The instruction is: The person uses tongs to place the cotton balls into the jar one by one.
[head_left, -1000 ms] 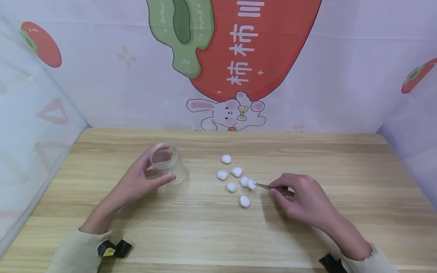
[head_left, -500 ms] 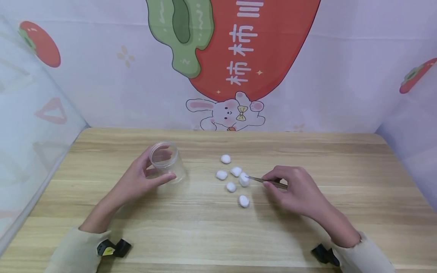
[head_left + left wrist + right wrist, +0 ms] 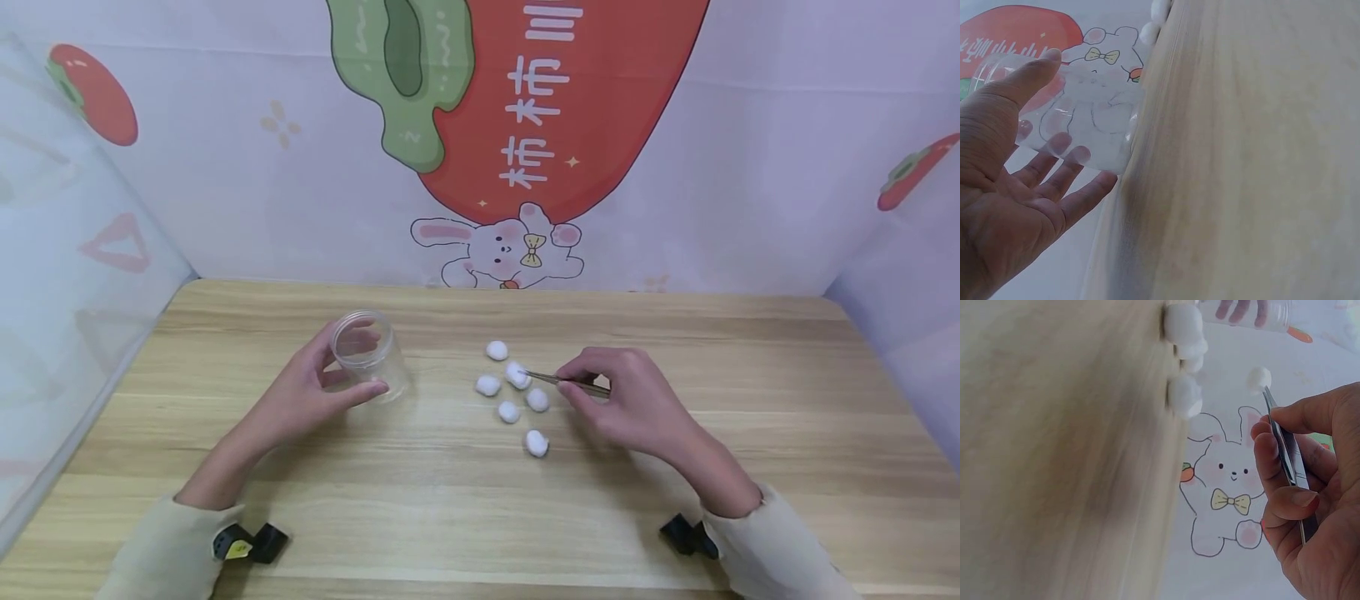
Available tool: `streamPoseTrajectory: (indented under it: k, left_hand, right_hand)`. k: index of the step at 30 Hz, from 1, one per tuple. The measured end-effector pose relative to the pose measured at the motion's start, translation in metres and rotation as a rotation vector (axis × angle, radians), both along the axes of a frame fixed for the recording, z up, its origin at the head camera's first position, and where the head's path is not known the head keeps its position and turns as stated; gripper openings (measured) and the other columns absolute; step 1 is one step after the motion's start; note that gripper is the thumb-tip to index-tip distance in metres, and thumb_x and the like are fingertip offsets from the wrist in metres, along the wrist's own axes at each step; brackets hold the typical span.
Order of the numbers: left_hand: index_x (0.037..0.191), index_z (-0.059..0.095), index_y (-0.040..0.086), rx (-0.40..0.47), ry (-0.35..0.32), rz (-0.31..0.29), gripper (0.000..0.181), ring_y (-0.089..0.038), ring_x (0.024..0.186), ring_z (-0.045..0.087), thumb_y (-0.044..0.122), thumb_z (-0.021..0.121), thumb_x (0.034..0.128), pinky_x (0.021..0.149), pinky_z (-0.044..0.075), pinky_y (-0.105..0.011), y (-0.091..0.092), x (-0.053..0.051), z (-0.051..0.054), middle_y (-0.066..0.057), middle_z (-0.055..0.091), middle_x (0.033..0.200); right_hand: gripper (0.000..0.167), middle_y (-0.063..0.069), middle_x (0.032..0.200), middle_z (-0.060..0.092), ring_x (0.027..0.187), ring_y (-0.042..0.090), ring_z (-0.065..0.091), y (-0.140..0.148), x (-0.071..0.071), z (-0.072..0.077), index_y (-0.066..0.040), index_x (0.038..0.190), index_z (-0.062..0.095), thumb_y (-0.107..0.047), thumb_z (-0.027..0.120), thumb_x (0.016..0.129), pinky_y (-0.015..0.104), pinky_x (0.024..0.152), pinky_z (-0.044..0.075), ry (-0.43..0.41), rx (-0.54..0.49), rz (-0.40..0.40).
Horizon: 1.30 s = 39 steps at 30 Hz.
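My right hand point(image 3: 633, 400) pinches metal tweezers point(image 3: 1286, 447) between thumb and fingers. A white cotton ball point(image 3: 1259, 380) is at their tips, raised off the table in the right wrist view. From the head view this ball overlaps another one on the table. Several loose cotton balls point(image 3: 537, 443) lie scattered around it. On the left, my left hand point(image 3: 303, 387) grips a clear jar point(image 3: 1094, 115) round its side, thumb in front and fingers behind. The jar's mouth faces up without a lid, and no cotton ball shows inside.
The wooden table point(image 3: 450, 517) runs back to a printed backdrop point(image 3: 712, 192) with cartoon pictures. Similar printed sheets flank it on the left and right. Small black devices point(image 3: 251, 543) sit at both sleeve cuffs.
My right hand has carried the tweezers and cotton ball leftward and slightly away from me, passing over the other balls. My left hand and the jar have stayed in place.
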<state>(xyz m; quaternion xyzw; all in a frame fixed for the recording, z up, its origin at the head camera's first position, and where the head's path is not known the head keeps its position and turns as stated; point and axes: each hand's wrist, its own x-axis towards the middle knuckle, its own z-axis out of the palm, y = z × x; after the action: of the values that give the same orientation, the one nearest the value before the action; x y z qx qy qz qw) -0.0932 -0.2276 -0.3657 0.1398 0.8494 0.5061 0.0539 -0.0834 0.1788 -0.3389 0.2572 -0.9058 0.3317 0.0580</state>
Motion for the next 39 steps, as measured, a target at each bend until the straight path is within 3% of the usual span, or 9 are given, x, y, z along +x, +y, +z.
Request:
streamPoseTrajectory:
  k: [7,14,26,39]
  left_hand:
    - [0.154,0.046,0.030,0.012,0.000,0.007,0.077,-0.023,0.139,0.060,0.018,0.087,0.0893,0.106,0.056,-0.018,0.000,0.000,0.000,-0.007,0.063,0.146]
    - [0.154,0.045,0.031,0.008,-0.004,0.008,0.078,-0.016,0.137,0.060,0.019,0.088,0.0891,0.106,0.056,-0.017,0.000,0.001,0.000,-0.006,0.063,0.146]
    - [0.153,0.047,0.029,0.003,-0.004,0.019,0.077,-0.026,0.137,0.061,0.019,0.088,0.0885,0.106,0.059,-0.026,0.001,0.000,0.000,-0.006,0.063,0.145]
    - [0.153,0.046,0.028,0.017,-0.005,0.008,0.077,-0.026,0.139,0.060,0.018,0.088,0.0890,0.106,0.057,-0.020,0.002,0.001,0.001,-0.008,0.063,0.145]
  right_hand:
    - [0.010,-0.007,0.087,0.079,0.083,0.006,0.070,-0.012,-0.007,0.006,-0.014,0.096,0.084,-0.007,0.076,0.093,0.027,0.076,0.060,-0.024,-0.008,0.005]
    - [0.012,-0.009,0.088,0.078,0.082,0.005,0.068,-0.026,-0.015,0.009,-0.014,0.097,0.084,-0.006,0.076,0.093,0.027,0.076,0.060,-0.029,-0.028,0.029]
    - [0.012,-0.006,0.088,0.078,0.080,0.005,0.068,-0.040,-0.024,0.012,-0.013,0.098,0.084,-0.006,0.076,0.092,0.026,0.075,0.061,-0.020,-0.047,0.069]
    - [0.011,-0.005,0.088,0.079,0.078,0.006,0.067,-0.053,-0.027,0.018,-0.012,0.101,0.084,-0.009,0.077,0.093,0.024,0.073,0.059,-0.017,-0.074,0.088]
